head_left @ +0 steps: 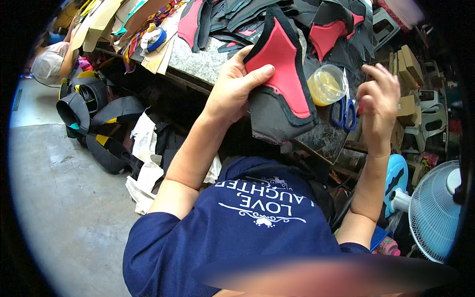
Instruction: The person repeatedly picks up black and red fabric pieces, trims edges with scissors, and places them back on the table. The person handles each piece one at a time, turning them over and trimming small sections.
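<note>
The left hand [237, 84] grips a cut shoe-upper piece [282, 94], grey-black with a red panel edged in black, and props it at the near edge of the stone worktop [203, 62]. The thumb lies across the red face and the other fingers wrap behind the left edge, so the hand is closed on the piece. It looks light and soft, a padded fabric that bends easily and would flop if held by one corner; a hold along the bound edge, as here, seems the firmest. The wrist is bent back, the forearm rising from the lower left.

The right hand [378, 99] hovers above the worktop's right end, fingers loosely curled, something small and red perhaps pinched at the fingertips; I cannot tell for sure. Just left of it stand a clear tub of yellowish glue [326, 85] and blue-handled scissors [345, 111]. More cut pieces [277, 15] lie piled at the far edge.
</note>
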Demonstrator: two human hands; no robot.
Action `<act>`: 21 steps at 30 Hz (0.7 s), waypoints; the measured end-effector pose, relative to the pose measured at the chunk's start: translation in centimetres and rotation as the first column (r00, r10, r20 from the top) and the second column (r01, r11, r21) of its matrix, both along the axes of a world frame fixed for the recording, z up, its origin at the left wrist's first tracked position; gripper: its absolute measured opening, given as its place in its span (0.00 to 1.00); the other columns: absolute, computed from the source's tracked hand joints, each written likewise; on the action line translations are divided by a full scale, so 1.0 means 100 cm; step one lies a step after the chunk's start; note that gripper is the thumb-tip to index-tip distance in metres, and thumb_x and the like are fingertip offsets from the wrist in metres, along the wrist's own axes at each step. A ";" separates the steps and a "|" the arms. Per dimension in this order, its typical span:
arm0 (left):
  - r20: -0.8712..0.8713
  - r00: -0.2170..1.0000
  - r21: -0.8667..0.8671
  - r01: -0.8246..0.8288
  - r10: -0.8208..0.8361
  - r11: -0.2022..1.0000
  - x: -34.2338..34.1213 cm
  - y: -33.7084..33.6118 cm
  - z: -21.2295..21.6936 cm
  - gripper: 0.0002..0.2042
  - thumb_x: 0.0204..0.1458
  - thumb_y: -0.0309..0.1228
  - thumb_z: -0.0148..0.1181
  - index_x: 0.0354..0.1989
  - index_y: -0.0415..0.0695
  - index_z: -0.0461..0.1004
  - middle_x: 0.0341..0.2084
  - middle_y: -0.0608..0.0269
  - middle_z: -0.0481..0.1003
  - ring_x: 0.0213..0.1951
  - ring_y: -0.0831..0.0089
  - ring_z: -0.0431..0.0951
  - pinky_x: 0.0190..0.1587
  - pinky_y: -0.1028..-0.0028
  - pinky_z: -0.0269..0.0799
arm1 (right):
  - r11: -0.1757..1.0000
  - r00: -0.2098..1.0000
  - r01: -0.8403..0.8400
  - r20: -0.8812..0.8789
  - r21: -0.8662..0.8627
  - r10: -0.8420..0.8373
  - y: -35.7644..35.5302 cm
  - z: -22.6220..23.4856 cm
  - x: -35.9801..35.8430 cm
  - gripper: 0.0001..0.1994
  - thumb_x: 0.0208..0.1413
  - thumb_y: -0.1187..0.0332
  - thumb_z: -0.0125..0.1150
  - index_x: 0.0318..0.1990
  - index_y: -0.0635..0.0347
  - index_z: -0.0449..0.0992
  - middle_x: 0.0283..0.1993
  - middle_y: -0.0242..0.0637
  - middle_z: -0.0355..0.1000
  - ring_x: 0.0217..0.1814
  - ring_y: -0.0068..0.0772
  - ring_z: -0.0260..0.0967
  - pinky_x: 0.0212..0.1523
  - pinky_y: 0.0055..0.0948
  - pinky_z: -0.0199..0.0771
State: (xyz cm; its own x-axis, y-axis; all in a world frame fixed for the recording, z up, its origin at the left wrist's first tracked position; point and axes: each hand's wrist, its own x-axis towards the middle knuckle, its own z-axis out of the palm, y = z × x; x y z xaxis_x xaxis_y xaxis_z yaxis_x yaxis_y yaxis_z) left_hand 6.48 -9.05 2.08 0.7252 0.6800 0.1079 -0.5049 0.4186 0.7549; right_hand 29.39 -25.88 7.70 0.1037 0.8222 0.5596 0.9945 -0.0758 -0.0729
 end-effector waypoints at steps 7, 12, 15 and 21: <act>-0.189 0.982 -0.011 -0.007 0.005 1.000 -0.006 -0.004 0.004 0.25 0.52 0.22 0.62 0.59 0.35 0.63 0.44 0.56 0.76 0.42 0.74 0.78 0.49 0.74 0.76 | 0.909 0.642 -0.293 -0.644 0.295 0.416 0.037 -0.007 -0.032 0.41 0.64 0.35 0.25 0.53 0.66 0.74 0.55 0.45 0.71 0.61 0.37 0.65 0.63 0.35 0.58; -0.200 0.980 0.131 0.049 -0.022 0.990 -0.013 -0.006 0.010 0.26 0.50 0.22 0.61 0.60 0.35 0.65 0.46 0.57 0.75 0.44 0.77 0.76 0.51 0.76 0.73 | 0.876 0.645 -0.419 -0.601 0.237 0.471 0.059 -0.012 -0.034 0.41 0.62 0.34 0.28 0.57 0.61 0.74 0.55 0.45 0.69 0.59 0.40 0.64 0.65 0.35 0.54; -0.162 0.986 0.157 0.059 -0.033 0.986 -0.019 -0.005 0.014 0.26 0.49 0.21 0.61 0.59 0.36 0.67 0.47 0.58 0.75 0.45 0.77 0.76 0.53 0.76 0.72 | 0.901 0.724 -0.389 -0.541 0.193 0.428 0.063 -0.017 -0.044 0.39 0.61 0.33 0.30 0.57 0.55 0.75 0.52 0.47 0.69 0.53 0.44 0.66 0.60 0.37 0.59; -0.166 0.985 0.098 0.071 -0.054 0.993 -0.023 0.003 0.015 0.28 0.47 0.23 0.62 0.61 0.36 0.66 0.48 0.57 0.75 0.46 0.76 0.76 0.53 0.76 0.71 | 0.871 0.820 -0.457 -0.296 0.179 0.491 0.055 -0.020 -0.060 0.40 0.59 0.30 0.27 0.58 0.50 0.75 0.51 0.46 0.69 0.44 0.42 0.68 0.50 0.38 0.64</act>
State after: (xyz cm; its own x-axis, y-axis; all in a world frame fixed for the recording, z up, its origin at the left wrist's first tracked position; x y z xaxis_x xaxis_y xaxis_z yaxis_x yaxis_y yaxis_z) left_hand 4.15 -8.71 3.62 0.7796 0.6242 0.0519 -0.3468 0.3612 0.8656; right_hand 23.36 -20.37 5.67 -0.0973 0.7607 0.6418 0.8246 0.4227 -0.3760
